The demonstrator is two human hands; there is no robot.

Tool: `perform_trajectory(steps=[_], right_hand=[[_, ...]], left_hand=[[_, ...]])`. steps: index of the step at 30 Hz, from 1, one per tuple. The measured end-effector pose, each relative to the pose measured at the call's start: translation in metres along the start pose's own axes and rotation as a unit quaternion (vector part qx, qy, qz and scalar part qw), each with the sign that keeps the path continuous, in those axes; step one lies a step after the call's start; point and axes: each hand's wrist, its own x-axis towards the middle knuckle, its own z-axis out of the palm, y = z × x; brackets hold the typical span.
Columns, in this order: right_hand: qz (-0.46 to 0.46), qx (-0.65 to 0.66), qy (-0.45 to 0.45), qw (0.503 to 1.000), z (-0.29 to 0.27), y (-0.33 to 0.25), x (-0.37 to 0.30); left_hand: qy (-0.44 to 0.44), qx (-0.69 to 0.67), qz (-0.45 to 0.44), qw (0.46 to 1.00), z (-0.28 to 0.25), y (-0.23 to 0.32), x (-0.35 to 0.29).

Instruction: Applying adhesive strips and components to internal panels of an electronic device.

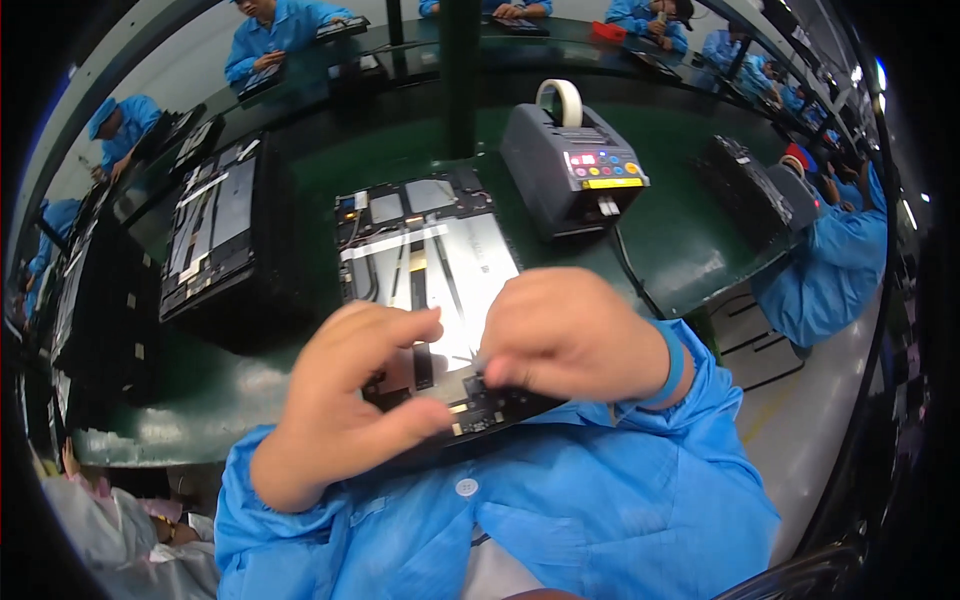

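An opened tablet, back cover off with silver shielding and black circuit boards showing, lies on the green bench in front of me. My left hand rests on its near edge, thumb and forefinger pinched around the lower board. My right hand is closed over the near right part, fingertips pressing down at a small spot on the board; whatever small piece it may hold is hidden. Both wrists wear blue sleeves.
A grey tape dispenser machine with a white tape roll stands behind right. A stack of opened tablets sits at left. Other workers in blue coats sit around the green bench.
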Motion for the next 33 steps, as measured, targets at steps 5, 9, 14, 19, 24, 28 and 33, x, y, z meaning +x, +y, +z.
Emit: perform_trajectory(steps=[5, 9, 14, 19, 24, 28, 33], right_hand=[[-0.003, -0.036, 0.013, 0.999, 0.005, -0.006, 0.011], [0.004, -0.074, 0.120, 0.990, 0.007, 0.007, 0.025], [-0.020, -0.081, 0.033, 0.996, 0.005, 0.016, 0.046], [0.036, -0.142, 0.046, 0.988, 0.004, 0.049, 0.075], [0.050, -0.084, 0.018, 0.995, 0.019, 0.079, 0.101], [0.072, -0.109, -0.097, 0.987, 0.020, 0.091, 0.119], [-0.036, -0.109, -0.077, 0.990, 0.025, 0.109, 0.131]], left_hand=[[0.007, 0.023, 0.044, 0.999, 0.002, -0.004, 0.002], [0.064, 0.030, 0.061, 0.996, -0.004, -0.016, 0.002], [0.049, -0.010, 0.097, 0.994, -0.012, -0.039, 0.010], [0.198, 0.157, 0.006, 0.967, -0.011, -0.070, 0.013], [0.207, 0.219, -0.039, 0.953, -0.016, -0.099, 0.013], [0.180, 0.234, -0.020, 0.955, -0.022, -0.104, 0.013], [0.172, 0.237, 0.004, 0.956, -0.023, -0.108, 0.013]])
